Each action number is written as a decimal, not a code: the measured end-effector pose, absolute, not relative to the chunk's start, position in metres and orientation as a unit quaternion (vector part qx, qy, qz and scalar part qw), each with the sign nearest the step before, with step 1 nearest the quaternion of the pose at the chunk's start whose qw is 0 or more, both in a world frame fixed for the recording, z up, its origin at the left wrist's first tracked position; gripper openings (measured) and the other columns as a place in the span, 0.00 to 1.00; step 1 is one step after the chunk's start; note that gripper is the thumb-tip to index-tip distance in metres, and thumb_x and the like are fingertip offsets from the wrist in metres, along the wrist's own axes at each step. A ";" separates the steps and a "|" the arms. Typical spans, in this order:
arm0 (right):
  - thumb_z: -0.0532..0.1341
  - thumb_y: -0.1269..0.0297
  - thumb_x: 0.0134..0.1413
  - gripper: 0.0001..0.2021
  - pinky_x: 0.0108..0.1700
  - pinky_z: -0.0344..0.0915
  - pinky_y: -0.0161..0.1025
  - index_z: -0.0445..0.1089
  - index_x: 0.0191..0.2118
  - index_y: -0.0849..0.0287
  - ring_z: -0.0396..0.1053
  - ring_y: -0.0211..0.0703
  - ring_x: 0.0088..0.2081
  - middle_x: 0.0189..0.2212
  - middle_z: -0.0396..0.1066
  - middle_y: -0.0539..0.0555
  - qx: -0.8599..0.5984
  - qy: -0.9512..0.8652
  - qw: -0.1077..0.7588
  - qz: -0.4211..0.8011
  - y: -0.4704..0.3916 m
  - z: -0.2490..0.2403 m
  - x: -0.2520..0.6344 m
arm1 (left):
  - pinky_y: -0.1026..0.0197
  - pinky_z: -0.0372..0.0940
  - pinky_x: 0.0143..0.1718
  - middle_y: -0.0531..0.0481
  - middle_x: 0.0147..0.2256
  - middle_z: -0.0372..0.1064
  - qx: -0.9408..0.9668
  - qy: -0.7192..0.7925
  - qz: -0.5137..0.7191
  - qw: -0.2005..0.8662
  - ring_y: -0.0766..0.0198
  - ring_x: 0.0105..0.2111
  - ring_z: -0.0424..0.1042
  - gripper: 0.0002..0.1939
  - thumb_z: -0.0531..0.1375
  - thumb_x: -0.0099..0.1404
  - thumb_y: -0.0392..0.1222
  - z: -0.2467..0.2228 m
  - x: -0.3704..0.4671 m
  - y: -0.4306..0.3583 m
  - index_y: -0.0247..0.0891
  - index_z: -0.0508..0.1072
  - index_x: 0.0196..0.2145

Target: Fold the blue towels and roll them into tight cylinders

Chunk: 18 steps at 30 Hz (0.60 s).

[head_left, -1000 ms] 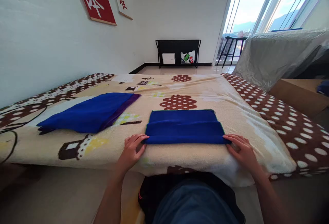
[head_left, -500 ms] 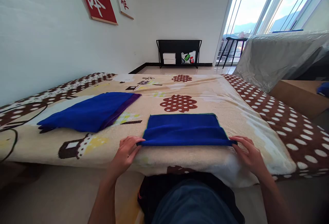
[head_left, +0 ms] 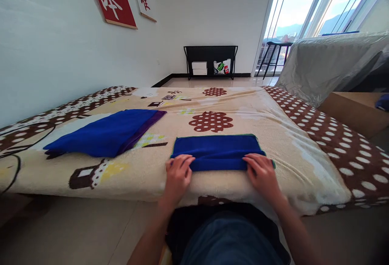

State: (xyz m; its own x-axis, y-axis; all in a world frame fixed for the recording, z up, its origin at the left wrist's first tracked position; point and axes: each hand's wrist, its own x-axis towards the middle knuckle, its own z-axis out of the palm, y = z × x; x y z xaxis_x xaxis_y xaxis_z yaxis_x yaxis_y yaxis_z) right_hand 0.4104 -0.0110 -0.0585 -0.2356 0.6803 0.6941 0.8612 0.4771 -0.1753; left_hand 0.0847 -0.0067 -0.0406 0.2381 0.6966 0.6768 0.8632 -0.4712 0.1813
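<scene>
A blue towel (head_left: 217,147) with green stitched edges lies flat on the patterned blanket, its near edge turned over into a narrow fold. My left hand (head_left: 178,175) grips that fold near its left end, fingers curled over the top and thumb at the near side. Toward the right end, my right hand (head_left: 261,176) holds the same fold between bent fingers and thumb. Parts of the fold are hidden under both hands. To the left rests a pile of blue cloths (head_left: 106,132), with a purple one showing along its right edge.
The cream blanket (head_left: 243,111) has brown dotted borders and covers the bed. A black cable (head_left: 18,167) curves at the far left. On the right are a cardboard box (head_left: 349,109) and a plastic-covered piece (head_left: 334,62). A black rack (head_left: 210,54) stands by the back wall.
Both hands have moved inward from the towel's near corners to grip farther along the fold. The right corner, previously pinched, now shows free of the fingers. The cloth pile stays put.
</scene>
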 end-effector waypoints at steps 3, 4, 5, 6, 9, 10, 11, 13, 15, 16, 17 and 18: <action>0.53 0.66 0.67 0.17 0.59 0.58 0.49 0.68 0.58 0.54 0.66 0.46 0.57 0.55 0.71 0.54 -0.455 -0.828 0.317 -0.081 -0.015 -0.052 0.372 | 0.51 0.58 0.57 0.47 0.53 0.73 -0.839 -0.420 -0.339 0.066 0.59 0.56 0.68 0.19 0.51 0.70 0.30 -0.045 0.125 -0.008 0.42 0.69 0.55; 0.53 0.63 0.68 0.18 0.60 0.58 0.49 0.66 0.60 0.54 0.65 0.46 0.59 0.58 0.69 0.54 -0.453 -0.836 0.300 -0.073 -0.015 -0.051 0.363 | 0.51 0.58 0.59 0.47 0.55 0.71 -0.853 -0.404 -0.326 0.053 0.59 0.57 0.68 0.19 0.51 0.72 0.33 -0.045 0.135 -0.008 0.41 0.68 0.57; 0.53 0.61 0.69 0.20 0.61 0.57 0.50 0.64 0.62 0.54 0.64 0.47 0.60 0.59 0.68 0.55 -0.456 -0.841 0.284 -0.067 -0.016 -0.049 0.357 | 0.51 0.58 0.60 0.47 0.57 0.70 -0.863 -0.397 -0.309 0.042 0.59 0.59 0.66 0.18 0.51 0.73 0.35 -0.044 0.142 -0.007 0.41 0.67 0.58; 0.53 0.58 0.69 0.21 0.62 0.56 0.50 0.62 0.64 0.54 0.63 0.48 0.61 0.61 0.66 0.55 -0.461 -0.843 0.268 -0.063 -0.015 -0.048 0.354 | 0.50 0.57 0.61 0.46 0.59 0.68 -0.868 -0.399 -0.292 0.035 0.59 0.60 0.65 0.19 0.51 0.73 0.38 -0.044 0.146 -0.006 0.40 0.66 0.60; 0.51 0.52 0.69 0.24 0.63 0.55 0.51 0.59 0.66 0.54 0.62 0.48 0.62 0.62 0.64 0.55 -0.489 -0.836 0.240 -0.065 -0.011 -0.048 0.362 | 0.48 0.56 0.62 0.46 0.61 0.66 -0.858 -0.443 -0.257 0.023 0.57 0.61 0.64 0.20 0.51 0.74 0.45 -0.041 0.138 -0.001 0.41 0.66 0.61; 0.51 0.51 0.69 0.24 0.63 0.54 0.51 0.60 0.65 0.54 0.62 0.48 0.62 0.62 0.64 0.55 -0.502 -0.828 0.239 -0.070 -0.010 -0.050 0.369 | 0.47 0.56 0.61 0.46 0.60 0.67 -0.849 -0.464 -0.252 0.020 0.56 0.61 0.65 0.20 0.51 0.75 0.47 -0.041 0.129 0.001 0.41 0.67 0.60; 0.50 0.51 0.69 0.24 0.62 0.54 0.51 0.62 0.64 0.55 0.62 0.48 0.62 0.62 0.65 0.56 -0.515 -0.819 0.240 -0.077 -0.008 -0.053 0.379 | 0.46 0.56 0.61 0.46 0.59 0.68 -0.838 -0.485 -0.249 0.018 0.56 0.60 0.65 0.20 0.50 0.75 0.48 -0.041 0.117 0.003 0.41 0.69 0.59; 0.49 0.49 0.69 0.24 0.62 0.55 0.51 0.64 0.62 0.55 0.63 0.49 0.61 0.61 0.66 0.56 -0.546 -0.795 0.249 -0.093 -0.006 -0.060 0.403 | 0.46 0.57 0.60 0.46 0.57 0.70 -0.812 -0.525 -0.253 0.021 0.55 0.59 0.67 0.20 0.49 0.75 0.49 -0.043 0.089 0.007 0.41 0.71 0.56; 0.48 0.48 0.69 0.24 0.60 0.56 0.52 0.66 0.61 0.56 0.64 0.50 0.60 0.60 0.67 0.57 -0.573 -0.771 0.257 -0.107 -0.005 -0.067 0.429 | 0.45 0.57 0.60 0.46 0.57 0.70 -0.787 -0.558 -0.262 0.027 0.54 0.60 0.66 0.20 0.47 0.75 0.50 -0.046 0.059 0.010 0.42 0.73 0.55; 0.48 0.48 0.69 0.25 0.60 0.56 0.52 0.66 0.61 0.56 0.65 0.51 0.60 0.60 0.67 0.57 -0.584 -0.761 0.259 -0.112 -0.005 -0.071 0.441 | 0.44 0.56 0.59 0.45 0.57 0.70 -0.776 -0.571 -0.265 0.031 0.54 0.60 0.66 0.20 0.47 0.75 0.50 -0.048 0.046 0.010 0.42 0.73 0.55; 0.48 0.48 0.69 0.25 0.59 0.56 0.52 0.66 0.61 0.56 0.65 0.51 0.60 0.60 0.67 0.57 -0.594 -0.752 0.263 -0.117 -0.005 -0.074 0.451 | 0.43 0.56 0.59 0.45 0.57 0.70 -0.768 -0.581 -0.267 0.038 0.53 0.60 0.66 0.20 0.48 0.75 0.50 -0.049 0.035 0.010 0.42 0.73 0.55; 0.47 0.48 0.69 0.24 0.60 0.56 0.53 0.67 0.60 0.56 0.65 0.52 0.60 0.59 0.68 0.57 -0.601 -0.744 0.266 -0.122 -0.005 -0.077 0.459 | 0.41 0.55 0.59 0.45 0.57 0.70 -0.761 -0.589 -0.268 0.048 0.52 0.60 0.66 0.19 0.49 0.75 0.50 -0.050 0.028 0.009 0.43 0.73 0.54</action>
